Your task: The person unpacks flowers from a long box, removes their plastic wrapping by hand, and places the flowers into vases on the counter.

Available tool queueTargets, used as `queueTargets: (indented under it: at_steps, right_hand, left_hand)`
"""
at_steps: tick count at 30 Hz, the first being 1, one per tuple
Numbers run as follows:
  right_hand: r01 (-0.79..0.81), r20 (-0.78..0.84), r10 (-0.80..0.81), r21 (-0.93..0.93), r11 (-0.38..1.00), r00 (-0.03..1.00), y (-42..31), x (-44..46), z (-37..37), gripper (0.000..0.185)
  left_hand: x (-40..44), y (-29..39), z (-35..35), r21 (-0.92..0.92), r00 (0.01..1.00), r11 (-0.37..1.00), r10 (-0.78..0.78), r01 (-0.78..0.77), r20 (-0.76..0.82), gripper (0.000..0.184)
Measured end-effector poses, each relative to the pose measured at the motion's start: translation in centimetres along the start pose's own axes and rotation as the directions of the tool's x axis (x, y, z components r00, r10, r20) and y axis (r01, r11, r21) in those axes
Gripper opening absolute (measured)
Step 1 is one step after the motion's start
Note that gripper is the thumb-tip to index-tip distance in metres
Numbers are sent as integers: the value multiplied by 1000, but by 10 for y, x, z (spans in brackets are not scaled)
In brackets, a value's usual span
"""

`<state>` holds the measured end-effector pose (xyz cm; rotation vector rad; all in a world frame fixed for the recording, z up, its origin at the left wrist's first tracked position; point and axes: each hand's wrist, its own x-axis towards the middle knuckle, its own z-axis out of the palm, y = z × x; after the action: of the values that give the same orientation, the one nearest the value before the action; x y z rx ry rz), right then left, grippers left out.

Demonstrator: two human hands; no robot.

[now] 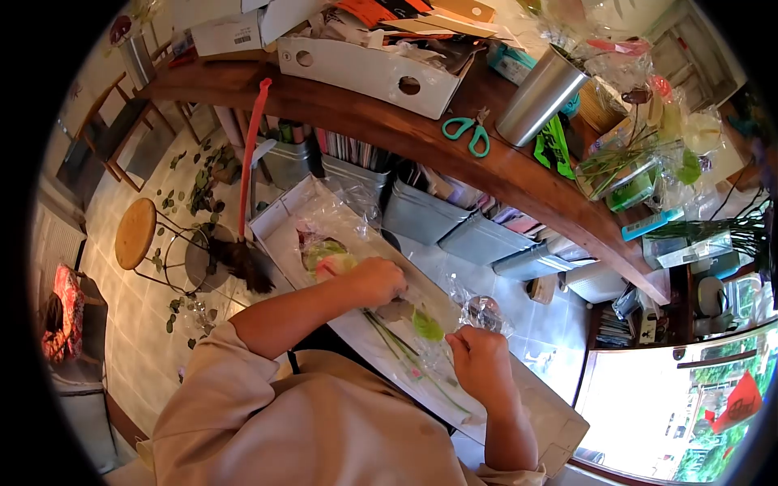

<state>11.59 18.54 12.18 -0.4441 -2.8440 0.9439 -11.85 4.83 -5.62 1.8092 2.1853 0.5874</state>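
A long white cardboard box lies slanted across my lap. Inside it are flowers in clear wrap, with a pink and pale green bloom at the upper end. Long green stems run down from there, beside a single bright green leaf. My left hand is closed over the box, just right of the bloom; its fingers hide whatever is in them. Above the lower stems, my right hand is closed in a pinch. Crumpled clear plastic sits just beyond it; whether the fingers hold any is unclear.
A curved wooden counter carries an open carton, turquoise-handled scissors, a metal vase and wrapped flowers. Metal bins of papers stand beneath. To the left are a round stool, a red-handled duster and leafy cuttings on the floor.
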Motion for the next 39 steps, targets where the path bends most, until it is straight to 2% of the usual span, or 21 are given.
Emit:
queueTargets:
  at_steps: [1,4,5,7,11,14,17,20,23,26,27,29,32,33,34,35,36,37,39]
  right_hand:
    - [8,-1,-8,-3,1000,1000,2,-3,-1,19]
    - [-99,-214,110,60,993,971,-15,-31,-41,14]
    - [-117,-200,125,54,992,972,-23,-38,-57,11]
    - [-132,-173,133,16,991,976,-25,-49,-71,11]
    - [-246,-220,275,151,957,936,-10,-43,-67,12]
    - [-260,-204,287,149,954,936,4,-43,-66,10]
    - [-163,-275,217,207,965,937,11,-39,-61,10]
    - [-91,-248,120,129,988,961,14,-34,-68,8]
    - [-46,-231,89,187,981,969,20,-29,-71,6]
    - [50,-194,1,257,965,981,43,-23,-79,6]
    - [47,-176,11,320,946,984,53,-22,-81,5]
    - [71,-171,19,508,859,985,69,-17,-88,4]
    - [135,-161,-19,750,647,987,102,-16,-95,8]
    - [179,-178,-56,813,554,982,112,-16,-95,12]
    - [217,-197,-91,865,453,976,122,-16,-95,15]
    - [252,-217,-129,869,425,968,134,-17,-96,22]
    - [247,-222,-108,892,378,969,140,-19,-97,21]
    - [242,-227,-85,912,330,970,144,-21,-99,19]
    - [245,-242,-44,934,259,969,152,-27,-103,18]
  left_hand:
    - [0,-2,0,3,1000,1000,-3,3,-18,11]
    - [-8,-14,-2,16,995,996,-92,92,-39,13]
    - [-8,-19,-5,27,992,992,-123,124,-30,13]
    - [-7,-6,-14,-16,991,992,-128,129,46,14]
    - [3,-2,-38,-111,975,993,-10,36,221,17]
    - [-7,11,-59,-256,929,957,-31,133,368,26]
    - [-5,42,-76,-58,958,994,-74,94,277,41]
    - [3,64,-61,-163,994,985,-31,48,107,50]
    - [10,100,-53,-512,899,794,-94,327,427,62]
    - [17,106,-9,-583,921,784,37,213,387,72]
    - [19,112,-2,-715,906,634,53,294,419,74]
    - [27,127,7,-863,874,260,116,432,472,77]
    - [47,149,4,-774,791,369,143,515,595,64]
    - [52,166,-34,-721,757,411,102,559,645,62]
    - [58,171,-29,-746,776,400,120,533,619,57]
    - [63,176,-17,-769,794,388,136,508,593,52]
    - [69,180,0,-792,810,374,154,482,566,47]
    - [77,182,33,-871,860,304,223,385,459,33]
    - [83,189,43,-922,878,249,311,295,365,28]
